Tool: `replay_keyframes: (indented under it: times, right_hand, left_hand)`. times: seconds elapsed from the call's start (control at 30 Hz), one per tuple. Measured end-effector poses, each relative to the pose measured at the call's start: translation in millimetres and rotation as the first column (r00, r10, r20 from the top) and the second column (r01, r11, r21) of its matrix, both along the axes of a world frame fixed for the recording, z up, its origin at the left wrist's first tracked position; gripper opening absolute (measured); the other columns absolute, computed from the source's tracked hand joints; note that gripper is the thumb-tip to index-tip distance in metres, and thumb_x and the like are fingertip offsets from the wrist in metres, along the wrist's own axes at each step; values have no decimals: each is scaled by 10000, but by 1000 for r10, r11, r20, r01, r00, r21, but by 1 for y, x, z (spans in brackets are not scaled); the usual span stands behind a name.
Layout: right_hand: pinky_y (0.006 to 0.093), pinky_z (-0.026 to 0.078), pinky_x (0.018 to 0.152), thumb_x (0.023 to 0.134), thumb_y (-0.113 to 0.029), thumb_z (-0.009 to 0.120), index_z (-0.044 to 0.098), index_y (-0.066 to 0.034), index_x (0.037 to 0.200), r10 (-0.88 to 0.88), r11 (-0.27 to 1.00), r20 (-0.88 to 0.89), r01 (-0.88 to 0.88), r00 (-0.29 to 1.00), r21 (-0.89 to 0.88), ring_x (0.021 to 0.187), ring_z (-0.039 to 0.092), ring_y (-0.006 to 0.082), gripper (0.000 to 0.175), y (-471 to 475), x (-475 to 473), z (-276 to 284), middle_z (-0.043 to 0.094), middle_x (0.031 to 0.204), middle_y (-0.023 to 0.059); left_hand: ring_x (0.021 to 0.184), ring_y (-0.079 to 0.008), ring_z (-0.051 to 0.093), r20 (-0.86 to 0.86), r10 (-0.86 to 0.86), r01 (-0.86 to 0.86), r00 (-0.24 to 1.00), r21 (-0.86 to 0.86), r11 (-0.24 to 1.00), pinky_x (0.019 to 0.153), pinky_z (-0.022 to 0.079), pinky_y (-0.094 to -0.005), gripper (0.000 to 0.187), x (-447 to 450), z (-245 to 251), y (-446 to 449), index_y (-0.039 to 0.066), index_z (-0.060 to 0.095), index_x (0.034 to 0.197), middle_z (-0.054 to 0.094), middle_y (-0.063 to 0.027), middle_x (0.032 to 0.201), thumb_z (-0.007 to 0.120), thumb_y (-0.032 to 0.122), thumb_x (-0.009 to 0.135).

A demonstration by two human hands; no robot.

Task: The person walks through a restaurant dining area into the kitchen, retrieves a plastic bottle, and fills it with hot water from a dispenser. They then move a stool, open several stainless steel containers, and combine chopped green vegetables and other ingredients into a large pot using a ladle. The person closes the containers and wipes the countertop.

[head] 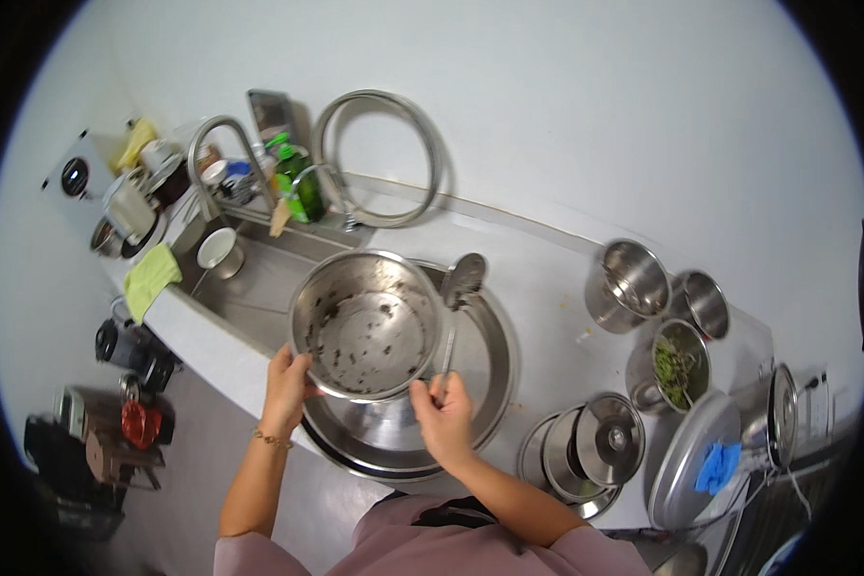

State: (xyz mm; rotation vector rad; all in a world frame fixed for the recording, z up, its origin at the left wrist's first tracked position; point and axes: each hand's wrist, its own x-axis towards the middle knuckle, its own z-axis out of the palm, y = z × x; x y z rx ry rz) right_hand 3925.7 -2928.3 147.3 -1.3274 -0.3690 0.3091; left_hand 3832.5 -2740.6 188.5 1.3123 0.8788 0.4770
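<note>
A stainless steel bowl [374,327] with dark bits stuck to its inside is held up by both hands, tilted toward me. My left hand [286,381] grips its left lower rim. At the lower right rim, my right hand [445,414] holds the bowl and also the handle of a slotted steel skimmer [465,279], whose head points away from me with dark bits on it. Beneath them lies a wide, shallow steel basin [502,374] on the counter, partly hidden by the bowl.
To the left is a sink [259,288] with a white-lined cup [219,252], a faucet [223,122] and a green soap bottle [299,180]. Steel pots [630,288], one with greens [680,363], stand at right, near stacked lids [612,439] and a large lid [691,461] bearing a blue cloth [718,466].
</note>
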Motion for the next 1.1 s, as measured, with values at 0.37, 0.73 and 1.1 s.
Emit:
replay_keyframes:
  times: [0.37, 0.73, 1.1]
  right_hand:
    - [238, 301, 445, 953, -211, 517, 382, -51, 736, -11, 998, -24, 9, 1000, -63, 515, 353, 51, 301, -54, 31, -1, 400, 608, -17]
    - [229, 318, 467, 956, -220, 497, 424, -31, 730, -116, 975, -121, 90, 986, -202, 543, 377, 50, 304, -122, 52, -15, 441, 612, -2]
    - [221, 328, 463, 941, -204, 521, 438, -49, 718, -142, 958, -176, 90, 974, -274, 539, 394, 47, 284, -209, 67, -51, 465, 605, -21]
  left_hand:
    - [466, -213, 583, -193, -44, 129, 980, 452, 883, 376, 502, -296, 154, -3, -65, 37, -61, 450, 906, 580, -166, 743, 446, 83, 850]
    - [491, -257, 536, -427, 65, 224, 902, 592, 774, 377, 439, -365, 206, 6, -91, 77, -126, 446, 876, 531, -187, 730, 483, 54, 786]
    - [1005, -183, 570, -157, -411, 362, 898, 793, 490, 845, 465, -280, 453, 160, 68, -35, -3, 471, 1301, 562, -144, 1218, 589, 127, 883]
